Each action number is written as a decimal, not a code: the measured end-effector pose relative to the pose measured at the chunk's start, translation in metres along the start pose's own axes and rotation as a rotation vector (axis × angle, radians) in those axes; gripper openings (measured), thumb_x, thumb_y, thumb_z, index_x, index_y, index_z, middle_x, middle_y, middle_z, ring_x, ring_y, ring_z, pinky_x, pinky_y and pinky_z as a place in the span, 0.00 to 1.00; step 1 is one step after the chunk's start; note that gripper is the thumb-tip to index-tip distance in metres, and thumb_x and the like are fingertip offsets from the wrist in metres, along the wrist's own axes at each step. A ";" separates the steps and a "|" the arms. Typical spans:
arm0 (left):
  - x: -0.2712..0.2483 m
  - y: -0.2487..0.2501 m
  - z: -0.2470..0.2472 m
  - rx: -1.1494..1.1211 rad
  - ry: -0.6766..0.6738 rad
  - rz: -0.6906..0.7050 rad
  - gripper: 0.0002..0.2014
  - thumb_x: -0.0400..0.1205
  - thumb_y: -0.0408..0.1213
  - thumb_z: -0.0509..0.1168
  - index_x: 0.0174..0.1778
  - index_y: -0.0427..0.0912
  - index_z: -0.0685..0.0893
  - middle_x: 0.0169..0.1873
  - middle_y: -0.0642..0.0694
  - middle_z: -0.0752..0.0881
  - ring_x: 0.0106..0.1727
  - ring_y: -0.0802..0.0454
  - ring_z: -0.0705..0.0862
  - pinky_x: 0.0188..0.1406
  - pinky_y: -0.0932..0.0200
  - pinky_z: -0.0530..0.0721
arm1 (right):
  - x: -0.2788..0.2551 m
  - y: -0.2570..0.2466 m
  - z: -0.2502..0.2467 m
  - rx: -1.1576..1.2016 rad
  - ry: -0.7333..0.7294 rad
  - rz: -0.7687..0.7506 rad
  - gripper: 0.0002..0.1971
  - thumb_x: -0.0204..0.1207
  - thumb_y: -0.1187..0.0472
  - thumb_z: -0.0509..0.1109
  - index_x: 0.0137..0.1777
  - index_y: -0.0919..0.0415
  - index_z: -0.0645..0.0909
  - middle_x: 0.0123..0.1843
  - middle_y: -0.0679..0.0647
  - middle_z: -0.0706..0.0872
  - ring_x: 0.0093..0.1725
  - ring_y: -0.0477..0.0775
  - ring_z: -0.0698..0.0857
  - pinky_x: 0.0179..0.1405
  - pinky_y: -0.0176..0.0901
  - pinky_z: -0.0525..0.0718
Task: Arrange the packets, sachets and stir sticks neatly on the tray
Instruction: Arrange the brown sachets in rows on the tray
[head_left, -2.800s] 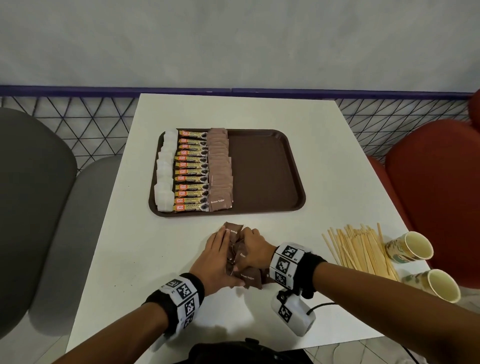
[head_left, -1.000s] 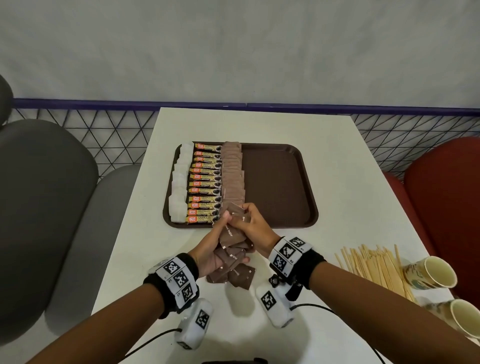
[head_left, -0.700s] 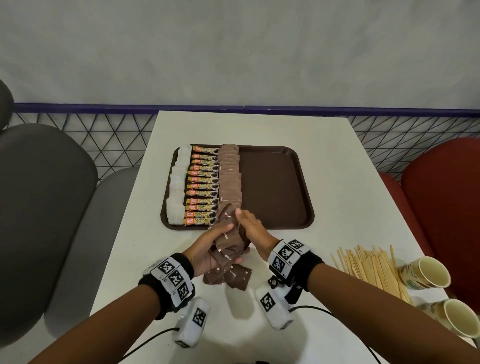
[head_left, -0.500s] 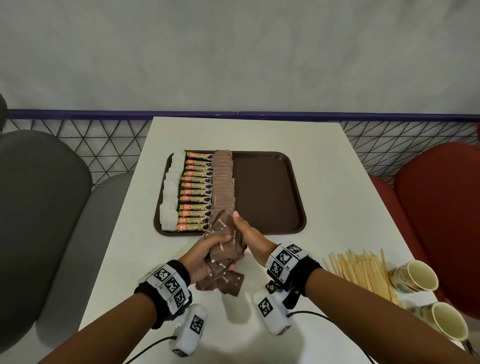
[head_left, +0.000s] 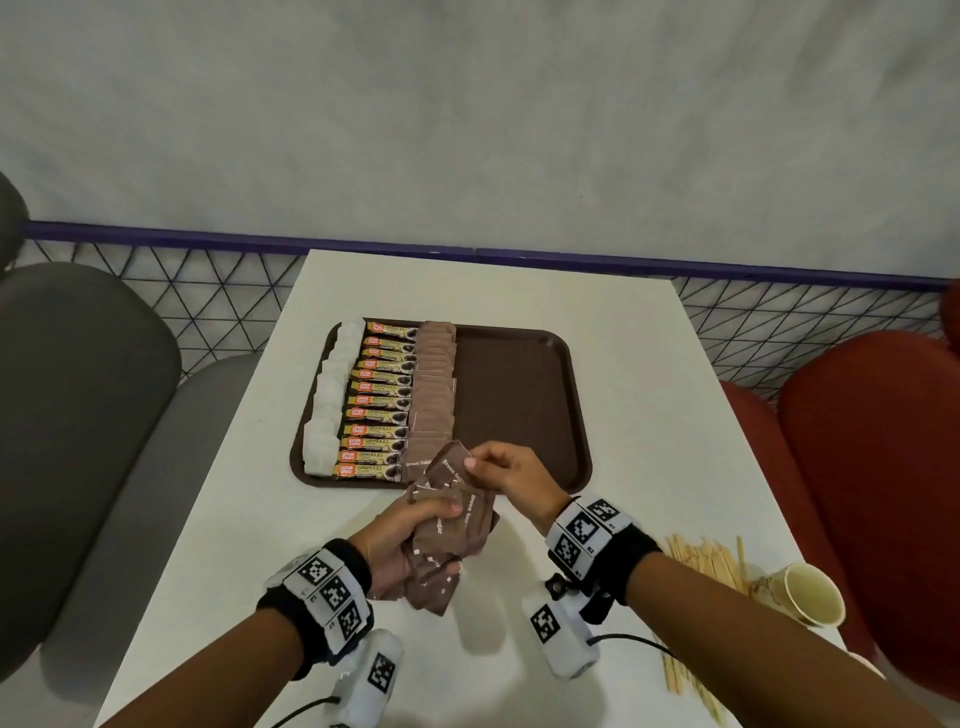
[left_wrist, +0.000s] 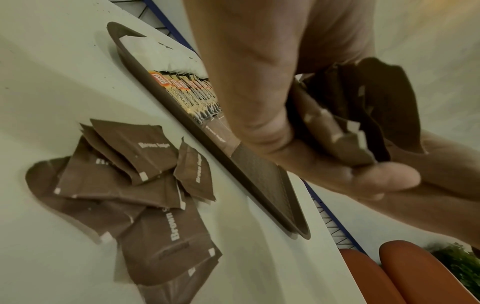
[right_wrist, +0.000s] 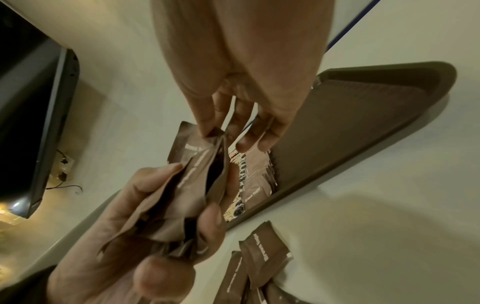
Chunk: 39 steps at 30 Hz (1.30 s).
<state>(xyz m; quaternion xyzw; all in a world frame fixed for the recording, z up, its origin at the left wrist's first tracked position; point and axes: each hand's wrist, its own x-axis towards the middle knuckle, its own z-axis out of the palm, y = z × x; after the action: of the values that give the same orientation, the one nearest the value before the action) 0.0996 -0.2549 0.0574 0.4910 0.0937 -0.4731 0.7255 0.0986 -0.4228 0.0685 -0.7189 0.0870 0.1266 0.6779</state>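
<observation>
My left hand (head_left: 402, 540) is curled round a bunch of brown sugar sachets (head_left: 457, 525), thumb across the front and fingers wrapped behind, holding them raised just in front of the near edge of the brown tray (head_left: 519, 395). My right hand (head_left: 511, 475) pinches the top corner of one sachet (head_left: 451, 467) from that bunch between thumb and forefinger; from the right wrist view my other fingers (right_wrist: 262, 135) hang loosely extended beside the pinch, touching nothing I can make out.

More loose sachets (left_wrist: 135, 185) lie in an untidy overlapping heap on the white table (head_left: 649, 415), just beside the tray's near rim and beneath my left hand.

On the tray, three columns fill the left half: white sachets (head_left: 332, 400) along the left wall, coffee granule sticks (head_left: 382, 400) side by side next to them, then a row of overlapping brown sachets (head_left: 434, 395). The right half of the tray shows bare surface.

The wooden stir sticks (head_left: 701, 556) lie in a loose spread on the table to my right, well apart from the tray, touching or nearly touching a paper cup (head_left: 808, 592) lying on its side
</observation>
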 end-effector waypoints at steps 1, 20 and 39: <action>-0.002 0.001 -0.001 0.006 -0.013 -0.002 0.29 0.65 0.36 0.76 0.63 0.34 0.81 0.58 0.28 0.84 0.47 0.38 0.85 0.27 0.55 0.84 | 0.001 -0.002 0.000 0.017 0.021 0.007 0.08 0.79 0.69 0.64 0.39 0.59 0.79 0.35 0.52 0.82 0.29 0.36 0.83 0.37 0.30 0.82; -0.014 0.033 -0.046 0.072 0.005 0.020 0.26 0.66 0.35 0.76 0.61 0.37 0.81 0.51 0.30 0.87 0.43 0.37 0.87 0.28 0.51 0.85 | 0.019 -0.012 0.026 -0.270 0.060 -0.142 0.05 0.78 0.65 0.68 0.48 0.61 0.85 0.31 0.46 0.83 0.24 0.34 0.80 0.28 0.27 0.80; 0.006 0.040 -0.017 -0.214 0.181 0.135 0.26 0.68 0.34 0.72 0.64 0.40 0.81 0.55 0.30 0.87 0.44 0.40 0.87 0.25 0.53 0.85 | 0.064 -0.024 -0.040 -0.060 0.225 -0.071 0.07 0.74 0.69 0.69 0.39 0.57 0.79 0.37 0.52 0.83 0.36 0.46 0.79 0.28 0.29 0.76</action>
<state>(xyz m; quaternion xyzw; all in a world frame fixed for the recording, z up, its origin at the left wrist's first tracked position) 0.1394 -0.2416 0.0699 0.4566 0.1755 -0.3645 0.7924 0.1696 -0.4579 0.0737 -0.7513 0.1332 0.0234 0.6460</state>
